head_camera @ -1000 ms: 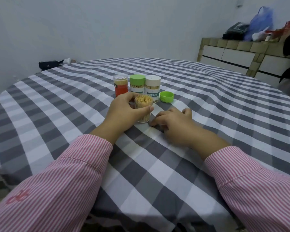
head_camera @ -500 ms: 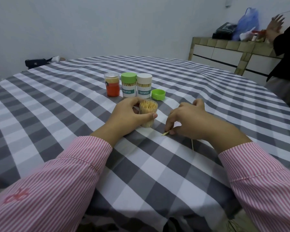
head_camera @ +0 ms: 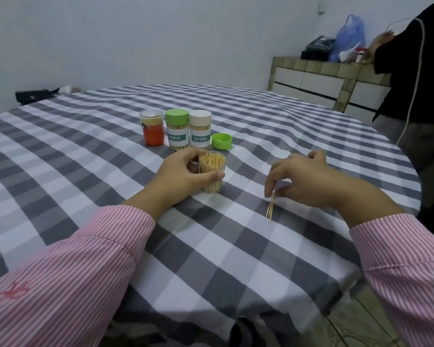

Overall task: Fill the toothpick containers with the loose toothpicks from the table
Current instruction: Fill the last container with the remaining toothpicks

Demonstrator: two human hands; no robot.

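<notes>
Where the checked grey-and-white worktop (head_camera: 90,156) fills the view, items stand as follows. Open container (head_camera: 211,172): clear, uncapped, packed with upright toothpicks, at centre; left hand (head_camera: 183,177) wraps it, thumb across the near wall. Loose toothpicks (head_camera: 270,209): a small bunch at 4 o'clock from that container, upper ends pinched by the right hand (head_camera: 302,180), lower tips at the cloth; contact cannot be told. Row at 12 o'clock, touching side by side: orange container (head_camera: 152,131) with clear lid, green-capped container (head_camera: 177,128), white-capped container (head_camera: 200,129), the latter two labelled. Loose green cap (head_camera: 221,141): just right of the row, open side up. Both sleeves pink-striped.
</notes>
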